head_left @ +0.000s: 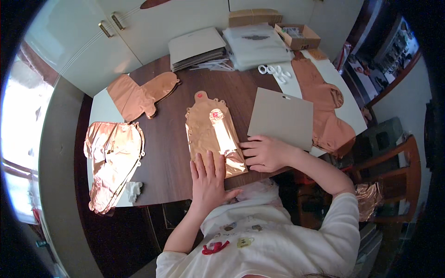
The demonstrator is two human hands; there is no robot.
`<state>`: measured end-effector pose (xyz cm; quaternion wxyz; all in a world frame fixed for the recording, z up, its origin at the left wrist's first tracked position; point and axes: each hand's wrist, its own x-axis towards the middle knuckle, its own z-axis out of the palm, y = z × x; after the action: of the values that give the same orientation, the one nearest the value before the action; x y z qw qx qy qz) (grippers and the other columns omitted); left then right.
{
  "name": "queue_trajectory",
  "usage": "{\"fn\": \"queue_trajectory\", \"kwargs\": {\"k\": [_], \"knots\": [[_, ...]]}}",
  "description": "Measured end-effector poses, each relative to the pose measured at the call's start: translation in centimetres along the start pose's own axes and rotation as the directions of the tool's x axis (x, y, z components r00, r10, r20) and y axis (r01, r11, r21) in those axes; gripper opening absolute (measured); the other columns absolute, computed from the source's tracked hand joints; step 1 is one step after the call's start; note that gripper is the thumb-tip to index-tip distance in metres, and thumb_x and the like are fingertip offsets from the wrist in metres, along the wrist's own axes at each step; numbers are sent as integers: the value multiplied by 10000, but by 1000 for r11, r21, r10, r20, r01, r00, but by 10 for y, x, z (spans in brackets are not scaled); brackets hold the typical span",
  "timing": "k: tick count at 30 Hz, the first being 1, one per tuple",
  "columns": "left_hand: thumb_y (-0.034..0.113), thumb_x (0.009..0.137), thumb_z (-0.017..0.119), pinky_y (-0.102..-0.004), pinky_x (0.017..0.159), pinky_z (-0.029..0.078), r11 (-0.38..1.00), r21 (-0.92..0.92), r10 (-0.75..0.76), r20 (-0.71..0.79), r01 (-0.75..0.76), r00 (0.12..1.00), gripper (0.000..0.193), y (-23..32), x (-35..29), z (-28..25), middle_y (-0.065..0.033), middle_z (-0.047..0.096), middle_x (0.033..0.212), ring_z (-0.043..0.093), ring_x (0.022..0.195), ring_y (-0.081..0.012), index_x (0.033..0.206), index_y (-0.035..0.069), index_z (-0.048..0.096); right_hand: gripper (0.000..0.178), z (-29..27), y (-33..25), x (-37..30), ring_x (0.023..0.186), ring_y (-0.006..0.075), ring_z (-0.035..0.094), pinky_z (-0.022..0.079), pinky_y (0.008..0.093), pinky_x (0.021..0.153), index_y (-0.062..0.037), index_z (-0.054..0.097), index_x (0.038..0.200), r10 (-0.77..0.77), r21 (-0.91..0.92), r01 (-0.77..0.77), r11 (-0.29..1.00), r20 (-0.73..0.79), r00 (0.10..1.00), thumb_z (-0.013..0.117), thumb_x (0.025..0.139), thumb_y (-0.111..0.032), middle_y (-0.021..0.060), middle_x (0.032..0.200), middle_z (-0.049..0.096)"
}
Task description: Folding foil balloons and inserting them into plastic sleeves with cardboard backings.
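A rose-gold foil balloon point(211, 125), flat and folded into a long panel with small tabs along its far end, lies in the middle of the brown table. Resting on its near end is my left hand point(207, 178), palm down with the fingers stretched out. At the balloon's right edge sits my right hand point(264, 154), fingers slightly apart and bent; its fingertips reach the foil's side, and I see nothing held in it. Just beyond the right hand lies a grey card sheet point(282, 118) with a small hanging slot.
More flat foil balloons lie on the left, one shiny point(113, 153) and one matte stack point(143, 95); another long pile point(324, 106) runs down the right. Behind are stacked cards point(197, 46), clear plastic bags point(257, 46), a cardboard box point(299, 37) and white scissors point(276, 72).
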<state>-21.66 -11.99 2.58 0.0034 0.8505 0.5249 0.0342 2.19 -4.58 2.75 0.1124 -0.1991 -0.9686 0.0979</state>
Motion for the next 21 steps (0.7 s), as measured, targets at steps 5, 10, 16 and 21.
{"fn": "queue_trajectory", "kwargs": {"k": [5,10,16,21], "knots": [[736,642,571,-620,1030,201,1000,-10,-1,4,1,1000,1061,1,0,-2,-283,276,1409,227,1291,-521,1383,18,323,318,2,1,-3,1213,230,458,323,444,1035,-137,616,1100,-7,10,7,1000,-53,999,597,816,-278,-1,1222,573],[727,639,584,-621,1033,190,1000,-15,-12,1,12,1000,1061,0,1,-1,-284,276,1408,219,1293,-524,1381,14,325,336,-2,-2,-8,1212,223,459,331,448,1029,-128,608,1100,17,13,-17,1000,-57,998,616,801,-283,21,1206,575],[692,636,614,-618,1034,190,1000,4,-18,27,18,999,1040,1,1,-1,-281,278,1405,211,1295,-523,1377,19,331,389,5,10,-4,1216,225,456,320,438,1037,-97,578,1138,-29,20,30,999,-59,998,606,809,-302,39,1237,551],[680,626,629,-617,1032,192,1000,-14,-17,27,17,999,1040,2,2,-3,-282,279,1403,212,1293,-525,1372,20,334,400,4,19,4,1224,231,453,308,436,1047,-80,579,1143,-66,-13,65,998,-23,998,587,826,-323,40,1257,545]]}}
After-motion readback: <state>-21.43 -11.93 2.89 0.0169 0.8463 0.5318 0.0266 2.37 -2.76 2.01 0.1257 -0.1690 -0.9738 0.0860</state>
